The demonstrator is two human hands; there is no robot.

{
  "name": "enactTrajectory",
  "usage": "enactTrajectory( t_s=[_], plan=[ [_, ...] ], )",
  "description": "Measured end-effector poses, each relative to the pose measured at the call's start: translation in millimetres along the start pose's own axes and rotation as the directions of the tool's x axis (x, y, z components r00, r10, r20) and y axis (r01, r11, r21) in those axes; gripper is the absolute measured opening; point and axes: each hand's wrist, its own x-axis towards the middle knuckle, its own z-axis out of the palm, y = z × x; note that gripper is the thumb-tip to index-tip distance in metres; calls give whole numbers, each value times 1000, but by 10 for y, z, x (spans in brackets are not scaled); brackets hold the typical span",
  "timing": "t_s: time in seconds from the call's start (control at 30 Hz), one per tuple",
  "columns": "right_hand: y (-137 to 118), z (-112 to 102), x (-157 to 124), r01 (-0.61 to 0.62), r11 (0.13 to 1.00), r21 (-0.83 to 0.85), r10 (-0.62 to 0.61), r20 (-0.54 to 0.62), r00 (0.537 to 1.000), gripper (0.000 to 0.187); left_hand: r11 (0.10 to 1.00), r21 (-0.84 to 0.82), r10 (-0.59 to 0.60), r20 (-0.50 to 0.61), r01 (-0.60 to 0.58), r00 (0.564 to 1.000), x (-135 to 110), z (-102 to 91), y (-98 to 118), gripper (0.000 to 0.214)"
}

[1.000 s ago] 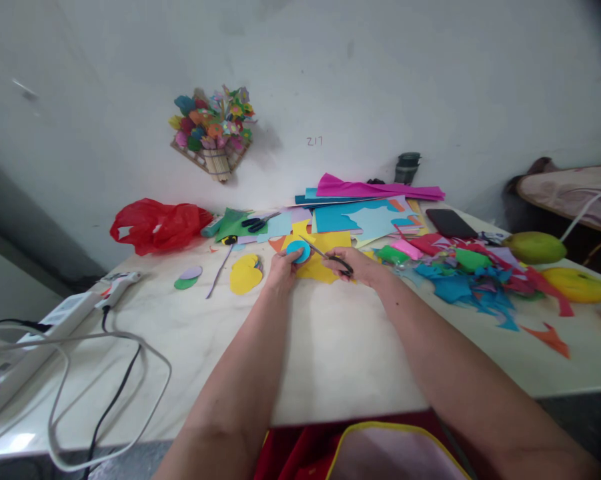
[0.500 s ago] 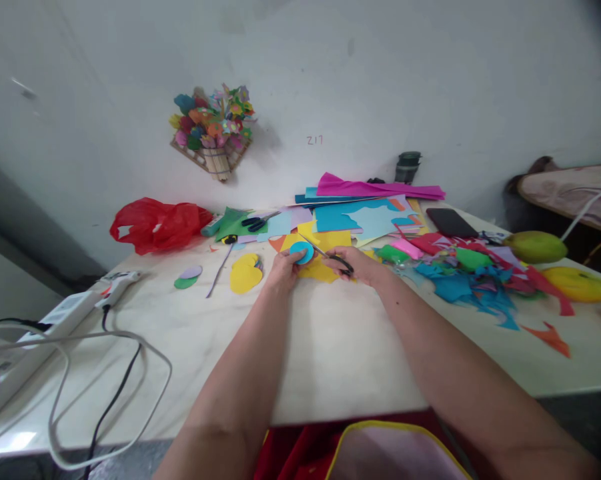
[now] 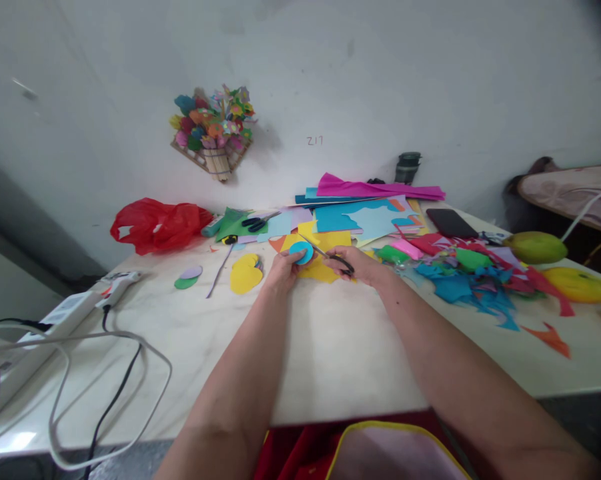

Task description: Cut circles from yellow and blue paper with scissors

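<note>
My left hand [image 3: 284, 268] pinches a round blue paper disc [image 3: 301, 252] between thumb and fingers. In my right hand [image 3: 359, 265] is a pair of scissors [image 3: 341, 263], its dark handles gripped and its blades reaching left to the disc's right edge. Whether the blades touch the disc I cannot tell. Yellow paper [image 3: 325, 272] lies on the table beneath and behind both hands. Left of my left hand are yellow rounded cut-outs [image 3: 247, 275], and farther left a green piece [image 3: 185, 283] partly under a lilac one [image 3: 191, 272].
Dark-handled scissors [image 3: 256, 223] and a red plastic bag [image 3: 160, 225] lie at the back left. Coloured sheets [image 3: 337, 217] are stacked behind my hands. Paper scraps [image 3: 480, 280], a phone [image 3: 451, 223] and fruit [image 3: 536, 247] occupy the right. A power strip [image 3: 55, 330] with loose cables sits at left.
</note>
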Motion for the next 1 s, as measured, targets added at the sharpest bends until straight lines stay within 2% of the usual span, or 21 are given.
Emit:
enactTrajectory(
  t_s=[0.23, 0.47, 1.0],
  plan=[
    [-25, -4, -22, 5, 1000, -23, -5, -3, 1000, 27, 1000, 26, -2, 7, 2, 1000, 6, -36, 7, 15],
    [-23, -37, -24, 10, 998, -65, -9, 10, 1000, 22, 986, 159, -60, -6, 60, 998, 7, -67, 41, 9],
    [-9, -26, -17, -27, 998, -61, 26, -11, 1000, 26, 971, 236, -50, 43, 38, 998, 15, -83, 27, 15]
  ],
)
